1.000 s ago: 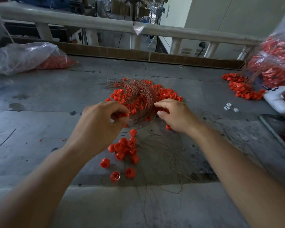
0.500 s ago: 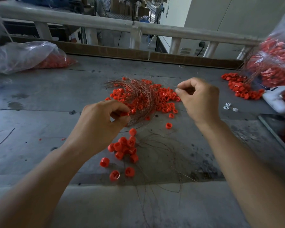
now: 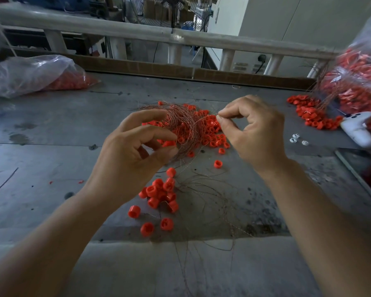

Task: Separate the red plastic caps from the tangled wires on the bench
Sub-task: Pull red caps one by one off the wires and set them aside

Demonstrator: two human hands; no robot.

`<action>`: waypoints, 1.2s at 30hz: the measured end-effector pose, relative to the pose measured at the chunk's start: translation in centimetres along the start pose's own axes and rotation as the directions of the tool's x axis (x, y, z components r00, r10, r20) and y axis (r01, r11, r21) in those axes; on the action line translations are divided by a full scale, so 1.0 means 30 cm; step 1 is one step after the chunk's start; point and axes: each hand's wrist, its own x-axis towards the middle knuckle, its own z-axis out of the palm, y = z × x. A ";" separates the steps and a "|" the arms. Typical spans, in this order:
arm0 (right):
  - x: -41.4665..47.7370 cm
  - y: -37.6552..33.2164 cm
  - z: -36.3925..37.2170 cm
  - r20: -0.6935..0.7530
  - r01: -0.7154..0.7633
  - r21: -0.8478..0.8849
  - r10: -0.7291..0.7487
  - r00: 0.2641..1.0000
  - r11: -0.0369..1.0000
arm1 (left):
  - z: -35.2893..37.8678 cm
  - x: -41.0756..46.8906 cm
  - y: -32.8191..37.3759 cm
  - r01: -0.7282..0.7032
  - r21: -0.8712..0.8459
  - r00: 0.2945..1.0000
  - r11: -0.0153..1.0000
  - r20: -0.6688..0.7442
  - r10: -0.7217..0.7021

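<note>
Left of the wire tangle (image 3: pixel 181 122) on the bench (image 3: pixel 51 129), the left hand (image 3: pixel 133 155) pinches one red cap (image 3: pixel 169 144) between thumb and fingertip. Just nearer than the tangle lies a cluster of loose caps (image 3: pixel 160 192). Right of the tangle, the right hand (image 3: pixel 253 133) pinches a single wire strand (image 3: pixel 208 117) between thumb and forefinger.

The red caps (image 3: pixel 152 191) are showing moulded plastic with a smooth, slightly glossy skin. The wires (image 3: pixel 185 127) are presenting as thin bare metal, copper-toned and faintly shining. The bench (image 3: pixel 51 129) top is appearing as a matt grey sheet, scuffed and stained. The left bag (image 3: pixel 26 76) is reading as clear, crinkled, glossy film. The edge strip (image 3: pixel 137 68) is looking like matt brown cardboard.
</note>
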 end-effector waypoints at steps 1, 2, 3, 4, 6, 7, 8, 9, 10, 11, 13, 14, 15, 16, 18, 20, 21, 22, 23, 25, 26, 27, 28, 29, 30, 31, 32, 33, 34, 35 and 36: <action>0.000 -0.010 -0.001 0.001 0.000 0.046 0.000 1.000 0.999 | 0.001 0.001 0.001 0.005 -0.029 1.000 1.000 0.011 -0.005; -0.001 -0.020 0.000 0.008 -0.008 0.098 0.007 1.000 0.995 | 0.003 0.002 0.001 0.016 -0.056 1.000 0.998 0.025 -0.015; -0.002 -0.031 0.000 0.021 -0.019 0.150 0.016 1.000 0.989 | 0.005 0.002 0.001 0.029 -0.076 0.999 0.997 0.040 -0.026; -0.004 -0.042 0.003 0.041 -0.030 0.198 0.023 0.999 0.980 | 0.009 0.003 0.000 0.039 -0.084 0.998 0.996 0.058 -0.034; -0.009 -0.061 0.007 0.084 -0.043 0.275 0.021 0.996 0.961 | 0.021 0.002 -0.002 0.048 -0.083 0.994 0.995 0.101 -0.040; -0.011 -0.069 0.010 0.104 -0.048 0.306 0.017 0.994 0.951 | 0.025 0.002 -0.002 0.048 -0.080 0.993 0.996 0.116 -0.038; -0.013 -0.078 0.012 0.123 -0.061 0.340 0.019 0.992 0.938 | 0.029 0.000 -0.001 0.043 -0.078 0.992 0.996 0.124 -0.034; -0.014 -0.085 0.014 0.147 -0.096 0.386 0.042 0.988 0.917 | 0.032 -0.001 0.002 0.039 -0.080 0.991 0.996 0.130 -0.028; -0.014 -0.092 0.016 0.184 -0.165 0.441 0.091 0.979 0.882 | 0.033 -0.002 0.004 0.035 -0.086 0.991 0.996 0.135 -0.023; -0.014 -0.097 0.017 0.229 -0.251 0.491 0.154 0.961 0.834 | 0.034 -0.002 0.006 0.033 -0.097 0.991 0.995 0.136 -0.020; -0.011 -0.103 0.019 0.335 -0.394 0.524 0.243 0.910 0.755 | 0.032 -0.001 0.008 0.057 -0.147 0.992 0.987 0.121 -0.040; -0.011 -0.104 0.023 0.384 -0.428 0.525 0.244 0.891 0.736 | 0.030 0.000 0.007 0.074 -0.176 0.992 0.982 0.116 -0.054; -0.011 -0.106 0.026 0.421 -0.441 0.527 0.227 0.878 0.726 | 0.030 0.000 0.008 0.078 -0.191 0.992 0.978 0.115 -0.057; -0.013 -0.108 0.030 0.448 -0.447 0.528 0.210 0.869 0.722 | 0.030 -0.001 0.009 0.072 -0.191 0.992 0.979 0.120 -0.049; -0.016 -0.112 0.037 0.493 -0.467 0.534 0.189 0.849 0.705 | 0.031 -0.002 0.012 0.065 -0.184 0.990 0.981 0.135 -0.041; -0.021 -0.113 0.043 0.526 -0.480 0.545 0.165 0.834 0.687 | 0.031 -0.002 0.012 0.073 -0.189 0.989 0.979 0.143 -0.046; -0.021 -0.112 0.045 0.527 -0.482 0.554 0.163 0.834 0.679 | 0.030 -0.002 0.012 0.082 -0.205 0.988 0.975 0.146 -0.052; -0.021 -0.110 0.045 0.517 -0.485 0.571 0.169 0.839 0.662 | 0.031 -0.003 0.014 0.099 -0.239 0.988 0.966 0.143 -0.066; -0.019 -0.106 0.042 0.494 -0.487 0.600 0.184 0.850 0.635 | 0.031 -0.004 0.015 0.127 -0.291 0.987 0.948 0.135 -0.090; -0.013 -0.095 0.032 0.423 -0.482 0.666 0.244 0.872 0.569 | 0.031 -0.005 0.015 0.184 -0.398 0.982 0.899 0.115 -0.150; -0.009 -0.089 0.023 0.378 -0.467 0.687 0.275 0.884 0.556 | 0.029 -0.005 0.013 0.201 -0.435 0.979 0.878 0.102 -0.174; -0.002 -0.084 0.013 0.324 -0.436 0.693 0.293 0.900 0.574 | 0.028 -0.004 0.010 0.212 -0.458 0.977 0.863 0.091 -0.191; 0.004 -0.078 0.005 0.265 -0.396 0.678 0.295 0.918 0.619 | 0.025 -0.002 0.008 0.220 -0.471 0.975 0.854 0.083 -0.205; 0.010 -0.074 -0.003 0.213 -0.353 0.647 0.284 0.935 0.676 | 0.022 0.000 0.008 0.232 -0.480 0.972 0.846 0.082 -0.220; 0.015 -0.070 -0.009 0.173 -0.316 0.609 0.267 0.948 0.728 | 0.020 0.001 0.008 0.245 -0.491 0.969 0.836 0.085 -0.234; 0.018 -0.068 -0.014 0.149 -0.290 0.572 0.250 0.957 0.767 | 0.019 0.002 0.008 0.255 -0.501 0.966 0.827 0.087 -0.245; 0.019 -0.068 -0.017 0.141 -0.274 0.542 0.235 0.962 0.795 | 0.018 0.002 0.008 0.259 -0.504 0.964 0.824 0.089 -0.249; 0.019 -0.068 -0.019 0.144 -0.265 0.519 0.222 0.964 0.813 | 0.018 0.002 0.010 0.260 -0.502 0.964 0.825 0.091 -0.249; 0.019 -0.071 -0.020 0.157 -0.259 0.503 0.208 0.965 0.825 | 0.019 0.002 0.012 0.260 -0.501 0.964 0.825 0.090 -0.249; 0.018 -0.075 -0.020 0.176 -0.254 0.490 0.191 0.966 0.834 | 0.019 0.002 0.014 0.261 -0.509 0.964 0.820 0.087 -0.253; 0.017 -0.080 -0.019 0.195 -0.244 0.479 0.169 0.966 0.843 | 0.019 0.002 0.015 0.264 -0.523 0.962 0.811 0.082 -0.260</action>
